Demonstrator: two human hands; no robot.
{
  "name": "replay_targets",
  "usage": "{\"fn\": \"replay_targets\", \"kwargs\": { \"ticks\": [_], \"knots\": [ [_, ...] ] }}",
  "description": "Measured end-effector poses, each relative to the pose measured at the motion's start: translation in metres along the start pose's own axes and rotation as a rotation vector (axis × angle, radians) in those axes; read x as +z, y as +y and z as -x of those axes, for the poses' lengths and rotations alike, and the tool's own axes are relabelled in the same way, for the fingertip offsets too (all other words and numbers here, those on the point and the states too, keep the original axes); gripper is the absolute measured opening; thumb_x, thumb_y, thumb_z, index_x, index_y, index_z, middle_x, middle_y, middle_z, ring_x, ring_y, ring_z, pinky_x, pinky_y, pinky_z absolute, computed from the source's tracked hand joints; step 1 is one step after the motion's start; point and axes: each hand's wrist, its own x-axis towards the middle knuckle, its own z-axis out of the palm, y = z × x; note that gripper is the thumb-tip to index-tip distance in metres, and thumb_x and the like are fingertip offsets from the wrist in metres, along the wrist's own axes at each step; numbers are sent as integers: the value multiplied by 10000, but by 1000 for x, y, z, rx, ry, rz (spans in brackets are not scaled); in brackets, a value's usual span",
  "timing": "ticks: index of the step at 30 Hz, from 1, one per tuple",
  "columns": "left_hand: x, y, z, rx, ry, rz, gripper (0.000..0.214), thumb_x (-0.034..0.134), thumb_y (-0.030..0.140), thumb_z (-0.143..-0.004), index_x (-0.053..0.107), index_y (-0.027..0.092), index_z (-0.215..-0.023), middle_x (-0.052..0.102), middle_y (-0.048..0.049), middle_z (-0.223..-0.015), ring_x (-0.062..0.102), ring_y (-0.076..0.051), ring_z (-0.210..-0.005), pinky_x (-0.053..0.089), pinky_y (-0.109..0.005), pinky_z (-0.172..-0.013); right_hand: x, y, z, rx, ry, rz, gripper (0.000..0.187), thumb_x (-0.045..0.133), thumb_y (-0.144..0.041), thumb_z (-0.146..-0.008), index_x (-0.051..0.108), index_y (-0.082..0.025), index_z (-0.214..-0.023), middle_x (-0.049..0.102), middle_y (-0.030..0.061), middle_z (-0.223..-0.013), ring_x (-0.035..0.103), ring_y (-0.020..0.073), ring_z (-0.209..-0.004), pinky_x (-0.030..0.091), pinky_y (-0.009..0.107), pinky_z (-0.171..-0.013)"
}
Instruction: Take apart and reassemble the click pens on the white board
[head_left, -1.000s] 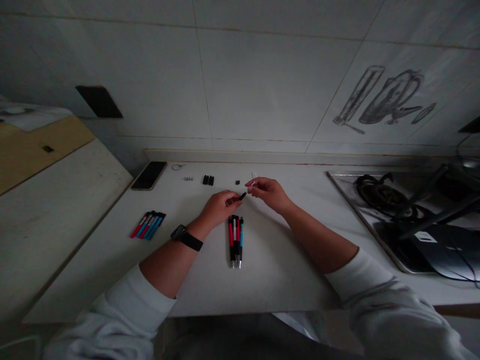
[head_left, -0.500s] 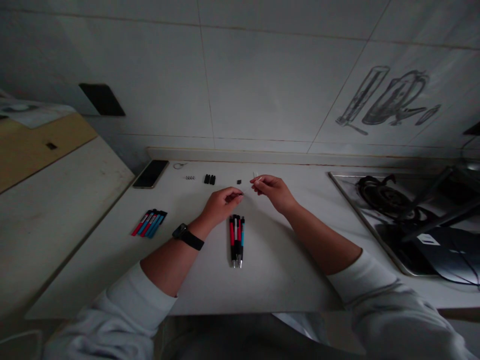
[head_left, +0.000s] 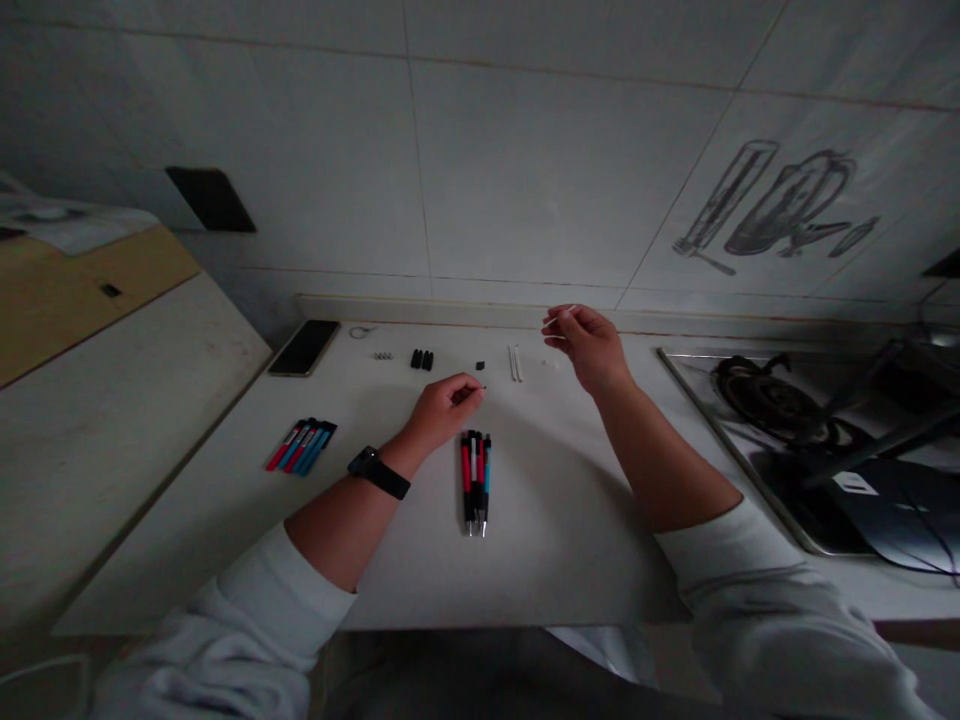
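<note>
My left hand (head_left: 447, 403) rests on the white counter (head_left: 562, 540), fingers curled around a small dark pen part whose tip pokes out to the right. My right hand (head_left: 587, 343) is lifted near the back of the counter, pinching a thin white refill by its end. Just below my left hand lies a bundle of red, black and teal pens (head_left: 475, 478). Two white refills (head_left: 515, 361) lie between my hands, beside a small black piece (head_left: 480, 365).
Several red and blue pen barrels (head_left: 301, 446) lie at the left. A phone (head_left: 304, 347), tiny springs (head_left: 382, 355) and black caps (head_left: 420, 359) sit along the back. A gas hob (head_left: 795, 420) stands at the right, a lower wooden surface (head_left: 90, 300) at the left.
My right hand has risen and moved right and back with a thin white refill, away from my left hand. The left hand has stayed put, closing over the dark part.
</note>
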Motion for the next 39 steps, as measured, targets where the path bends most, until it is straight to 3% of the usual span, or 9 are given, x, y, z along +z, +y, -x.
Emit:
{"fn": "replay_targets", "kwargs": {
  "ticks": [3, 7, 12, 17, 22, 29, 31, 36, 39],
  "knots": [
    [1, -3, 0, -8, -20, -1, 179, 642, 353, -888, 684, 178, -881, 691, -18, -792, 630, -134, -740, 500, -254, -705, -12, -4, -28, -38, 75, 212, 260, 670, -449, -880, 696, -198, -943, 660, 12, -798, 619, 100, -650, 548, 248, -666],
    [2, -6, 0, -26, -18, -15, 182, 643, 358, -889, 687, 182, -875, 687, -11, -777, 623, -130, -724, 492, -251, -690, -5, 17, -49, 96, -66, 711, 207, 614, -337, -918, 718, -159, -896, 663, 22, -684, 625, 122, -566, 519, 255, -625],
    [1, -7, 0, -41, -31, -39, 209, 628, 387, -900, 695, 190, -875, 691, -8, -766, 625, -133, -718, 490, -260, -695, 17, 57, -57, 188, -285, 1300, 208, 611, -281, -910, 772, -153, -882, 748, 90, -748, 715, 203, -795, 515, 291, -788],
    [2, -7, 0, -57, -43, -49, 216, 619, 397, -903, 691, 196, -873, 697, -10, -778, 629, -135, -729, 490, -262, -704, 17, 79, -62, 200, -374, 1460, 298, 631, -346, -904, 781, -138, -1056, 780, 153, -950, 714, 262, -995, 514, 324, -875],
    [2, -7, 0, -73, -44, -51, 223, 623, 403, -899, 689, 192, -873, 699, -11, -781, 629, -135, -722, 495, -263, -710, 15, 82, -61, 235, -367, 1384, 320, 638, -287, -894, 754, -140, -1153, 780, 109, -870, 734, 221, -918, 510, 297, -900],
    [0, -7, -1, -81, -1, -31, 221, 623, 405, -898, 685, 194, -881, 692, -7, -774, 633, -141, -730, 491, -259, -702, 23, 62, -53, 217, -294, 1135, 213, 644, -259, -902, 750, -150, -1051, 771, 106, -904, 724, 177, -813, 540, 281, -823],
    [-1, -8, -2, -81, 57, -45, 209, 627, 394, -895, 679, 193, -878, 689, -6, -779, 622, -138, -722, 482, -254, -690, 33, 50, -47, 249, -355, 941, 179, 628, -278, -921, 737, -154, -989, 767, 103, -914, 707, 155, -747, 550, 257, -732],
    [-5, -8, -7, -97, 200, -83, 199, 615, 379, -908, 668, 192, -866, 679, -3, -772, 598, -135, -700, 459, -250, -663, 68, 26, -22, 328, -707, 445, 169, 706, -331, -875, 707, -163, -882, 748, 71, -840, 670, 132, -686, 535, 216, -603],
    [-7, -5, -8, -101, 240, -83, 191, 611, 371, -911, 668, 193, -871, 694, -8, -796, 608, -139, -705, 462, -253, -665, 82, 22, -9, 346, -725, 366, 143, 741, -311, -833, 704, -173, -843, 728, 38, -782, 647, 113, -670, 524, 201, -600]
  ]
}}
